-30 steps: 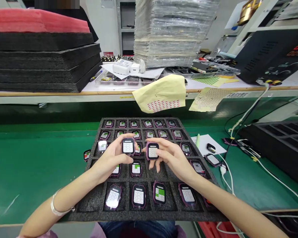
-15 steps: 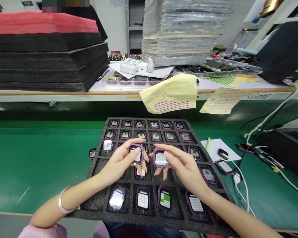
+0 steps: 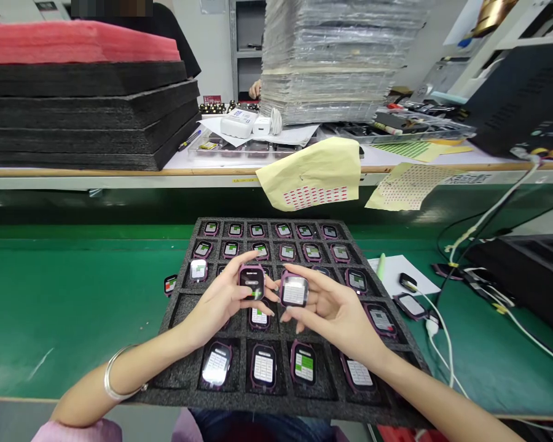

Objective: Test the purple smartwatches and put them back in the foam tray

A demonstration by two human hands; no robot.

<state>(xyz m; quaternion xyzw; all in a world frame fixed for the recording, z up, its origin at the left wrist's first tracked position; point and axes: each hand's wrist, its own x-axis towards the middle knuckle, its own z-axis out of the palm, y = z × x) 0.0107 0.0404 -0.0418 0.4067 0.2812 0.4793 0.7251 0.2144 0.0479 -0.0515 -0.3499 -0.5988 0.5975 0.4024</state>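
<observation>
My left hand (image 3: pixel 225 294) grips a purple-framed smartwatch body (image 3: pixel 251 279) by its edges, its thumb on the lower part of a dark screen with a green patch. Just to the right, my right hand (image 3: pixel 336 307) holds a second purple watch body (image 3: pixel 294 290), whose screen shows a pale grid. Both are held above a black foam tray (image 3: pixel 188 307) with square compartments. Several similar watches lie in it, such as one with green cells (image 3: pixel 303 364) and one with a white grid (image 3: pixel 263 368). My hands hide some middle compartments.
One watch (image 3: pixel 170 284) lies beside the tray's left edge on the green table (image 3: pixel 74 307). On the right are a white paper (image 3: pixel 408 273), a green pen (image 3: pixel 381 266), another watch (image 3: pixel 411 306) and white cables (image 3: pixel 448 331). A shelf behind bears foam stacks (image 3: pixel 83 110) and plastic trays (image 3: pixel 322 67).
The left watch's screen went from a pale grid to a dark display. My right thumb moved down off its screen to the lower edge. Another person's hand appears behind the shelf.
</observation>
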